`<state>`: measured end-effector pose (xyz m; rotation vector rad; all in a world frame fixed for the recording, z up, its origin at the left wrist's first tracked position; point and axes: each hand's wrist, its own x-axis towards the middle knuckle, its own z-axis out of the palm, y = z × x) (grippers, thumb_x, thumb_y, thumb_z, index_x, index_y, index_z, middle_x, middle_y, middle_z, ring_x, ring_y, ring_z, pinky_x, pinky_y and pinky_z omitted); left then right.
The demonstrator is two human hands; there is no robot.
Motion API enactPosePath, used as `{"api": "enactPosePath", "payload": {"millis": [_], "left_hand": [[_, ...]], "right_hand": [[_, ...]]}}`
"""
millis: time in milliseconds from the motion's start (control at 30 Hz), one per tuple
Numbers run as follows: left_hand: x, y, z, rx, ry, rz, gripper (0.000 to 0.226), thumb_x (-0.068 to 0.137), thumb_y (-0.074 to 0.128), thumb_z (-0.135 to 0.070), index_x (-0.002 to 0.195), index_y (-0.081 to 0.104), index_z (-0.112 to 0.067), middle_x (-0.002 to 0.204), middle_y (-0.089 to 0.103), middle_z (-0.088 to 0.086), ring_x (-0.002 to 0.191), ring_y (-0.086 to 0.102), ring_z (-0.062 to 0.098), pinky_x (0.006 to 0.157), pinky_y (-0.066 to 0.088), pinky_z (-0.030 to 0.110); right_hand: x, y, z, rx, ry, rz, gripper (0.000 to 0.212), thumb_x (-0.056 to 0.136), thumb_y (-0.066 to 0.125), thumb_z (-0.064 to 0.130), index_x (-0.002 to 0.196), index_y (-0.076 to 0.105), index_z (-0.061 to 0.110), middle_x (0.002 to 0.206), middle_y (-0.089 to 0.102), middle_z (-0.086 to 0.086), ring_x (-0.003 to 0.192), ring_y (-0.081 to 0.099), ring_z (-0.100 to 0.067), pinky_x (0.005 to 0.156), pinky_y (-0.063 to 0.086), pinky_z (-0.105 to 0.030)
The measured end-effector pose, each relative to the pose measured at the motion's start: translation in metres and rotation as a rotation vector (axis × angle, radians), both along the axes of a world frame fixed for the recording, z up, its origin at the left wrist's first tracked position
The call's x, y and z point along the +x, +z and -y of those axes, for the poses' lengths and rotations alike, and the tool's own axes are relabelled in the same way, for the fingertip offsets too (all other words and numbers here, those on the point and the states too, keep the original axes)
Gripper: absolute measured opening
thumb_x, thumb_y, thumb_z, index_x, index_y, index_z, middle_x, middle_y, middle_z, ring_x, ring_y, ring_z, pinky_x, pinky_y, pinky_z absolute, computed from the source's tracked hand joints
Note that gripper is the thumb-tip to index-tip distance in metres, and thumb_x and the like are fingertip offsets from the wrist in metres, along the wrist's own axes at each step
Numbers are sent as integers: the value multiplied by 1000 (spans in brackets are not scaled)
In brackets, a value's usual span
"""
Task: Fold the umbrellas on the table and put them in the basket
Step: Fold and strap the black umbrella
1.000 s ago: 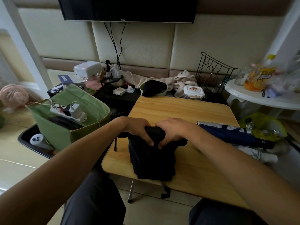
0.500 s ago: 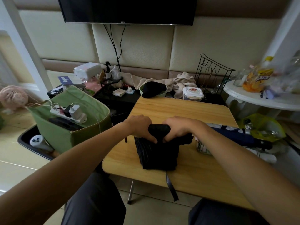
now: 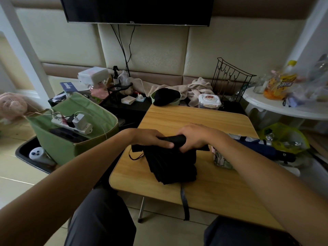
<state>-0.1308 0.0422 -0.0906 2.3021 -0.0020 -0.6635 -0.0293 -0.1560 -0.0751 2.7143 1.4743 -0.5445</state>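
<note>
Both hands (image 3: 174,140) — around black umbrella (image 3: 172,162)

A padded cream wall (image 3: 154,50) carries a dark television (image 3: 138,9), with cables (image 3: 124,48) trailing beneath. Pale floor tiles (image 3: 16,176) stretch left of the hands; a white round table (image 3: 284,109) stands right, in dim daylight.

Both hands hold the black umbrella (image 3: 170,160) over the wooden table (image 3: 209,189): the left hand (image 3: 150,139) grips its top from the left, the right hand (image 3: 193,137) is curled around it from the right. Its strap (image 3: 184,203) hangs past the near table edge. A navy umbrella (image 3: 262,150) lies at the right, and the green basket (image 3: 71,139) with a power strip (image 3: 72,124) stands on the floor at the left.
</note>
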Motion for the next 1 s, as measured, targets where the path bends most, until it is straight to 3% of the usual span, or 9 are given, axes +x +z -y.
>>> {"api": "enactPosePath", "payload": {"millis": [167,300,433,600,733,900,1000], "left_hand": [[7,0,18,391,-110,221,54,78,70,-73,98,58,-25,96,63,-3,85,60,16,69,45,33],[7,-7,23,415,-140,270,57,77,82,-58,113,55,-22,107,63,-4,97,61,17,74,48,30],[7,-7,14,379,-170,250,53,74,87,-49,111,61,-24,105,64,-9,95,60,10,74,49,23],[11,-14,4,371,-134,212,53,71,90,-47,110,65,-22,104,68,-7,96,65,13,81,56,28],[14,-16,-4,228,-33,170,44,74,89,-42,108,70,-20,100,74,-3,91,72,14,79,59,28],[5,-25,-6,44,-8,82,30,87,79,-41,104,74,-17,99,77,1,91,74,17,84,59,30],[3,-26,-3,168,10,179,45,88,67,-64,96,70,-19,95,73,4,88,70,21,75,50,30]], "right_hand": [[6,-1,4,-22,-56,-143,18,82,79,38,93,67,30,94,68,1,85,66,-20,68,52,-36],[12,1,8,-23,-94,-232,29,82,81,45,98,71,23,97,74,-3,89,71,-25,69,52,-35],[10,-1,9,-17,-109,-330,36,81,82,51,101,71,23,101,75,-3,92,72,-25,71,51,-35],[4,1,-4,-59,-35,-133,47,79,80,61,103,60,26,104,64,6,96,62,-21,73,47,-36],[-8,1,-14,-88,19,62,69,66,83,72,113,52,32,111,58,9,101,54,-17,75,45,-37],[-11,-15,-20,-98,61,165,48,74,85,53,105,57,30,102,60,8,97,58,-19,70,46,-36],[-7,-18,-18,-63,50,185,34,78,80,40,103,60,30,92,60,8,87,60,-19,65,48,-36]]}}
